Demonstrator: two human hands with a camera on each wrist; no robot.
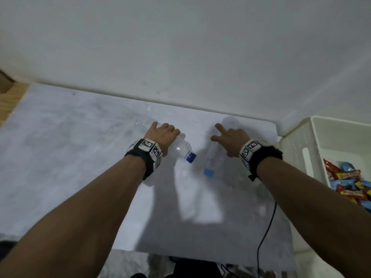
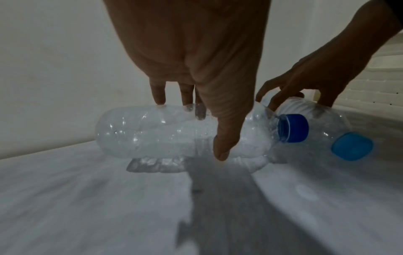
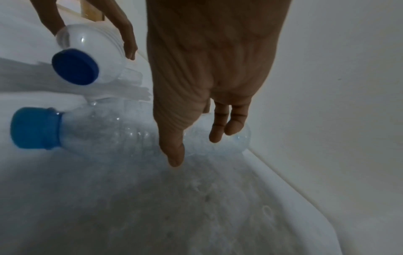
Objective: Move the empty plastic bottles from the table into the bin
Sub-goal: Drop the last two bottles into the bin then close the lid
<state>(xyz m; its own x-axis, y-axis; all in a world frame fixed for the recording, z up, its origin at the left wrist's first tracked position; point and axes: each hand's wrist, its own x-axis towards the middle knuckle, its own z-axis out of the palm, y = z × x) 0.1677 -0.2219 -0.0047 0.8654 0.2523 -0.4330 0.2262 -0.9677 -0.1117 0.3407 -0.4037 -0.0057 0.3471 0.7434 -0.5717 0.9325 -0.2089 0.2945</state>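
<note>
Two clear, empty bottles lie on their sides on a pale worktop point(image 1: 60, 141), close to a white wall. The left hand point(image 1: 163, 135) curls over the dark-capped bottle point(image 1: 178, 146), fingers on its far side and thumb on the near side, grasping it; its cap end looks slightly raised. The right hand point(image 1: 230, 137) hovers over the light-capped bottle point(image 1: 213, 155), fingers spread and only partly curled — fingertips at the body, but no firm grip yet. Both bottles run lengthwise away from the person, caps pointing back toward them, so each hand spans its bottle crosswise. The bin point(image 1: 301, 149) — a white tub holding snack wrappers — stands just off the worktop's right edge, nearer the right hand.
</note>
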